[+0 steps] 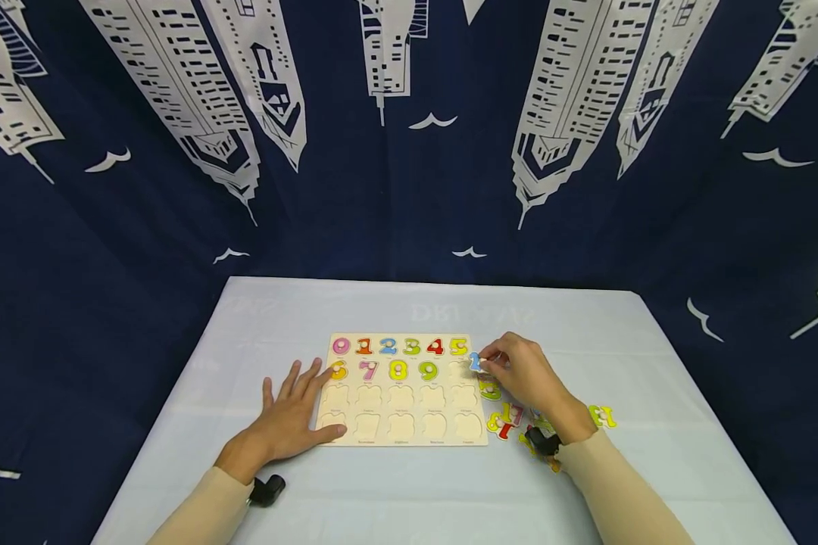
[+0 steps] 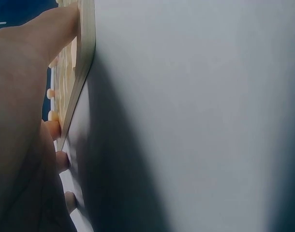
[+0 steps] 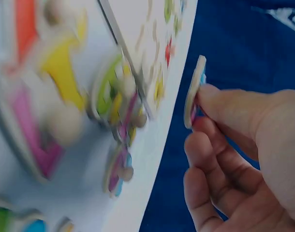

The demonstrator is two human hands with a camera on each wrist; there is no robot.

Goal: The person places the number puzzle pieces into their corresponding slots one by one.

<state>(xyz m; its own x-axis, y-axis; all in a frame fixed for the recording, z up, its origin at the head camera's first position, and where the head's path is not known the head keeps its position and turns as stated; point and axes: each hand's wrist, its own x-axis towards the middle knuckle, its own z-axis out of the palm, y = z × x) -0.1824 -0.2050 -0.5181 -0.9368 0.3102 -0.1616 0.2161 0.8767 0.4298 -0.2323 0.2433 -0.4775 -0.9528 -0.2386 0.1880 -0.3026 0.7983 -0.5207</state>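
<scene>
A wooden number puzzle board (image 1: 417, 415) lies on the white table, with knobbed number pieces in its top two rows and bare recesses in the lower rows. My left hand (image 1: 279, 424) rests with spread fingers along the board's left side. In the left wrist view its thumb (image 2: 55, 31) touches the board's edge. Just off the board's right edge, my right hand (image 1: 528, 375) pinches a number puzzle piece (image 1: 476, 362), partly blue, between thumb and fingertips. The right wrist view shows that piece (image 3: 192, 99) edge-on, held above the table; its full number is hard to read there.
Loose number pieces (image 1: 504, 420) lie in a heap right of the board, partly under my right wrist. A yellow-green piece (image 1: 601, 416) lies farther right. Behind the white table (image 1: 300, 303) hangs a dark blue cloth (image 1: 382, 197) with white building prints.
</scene>
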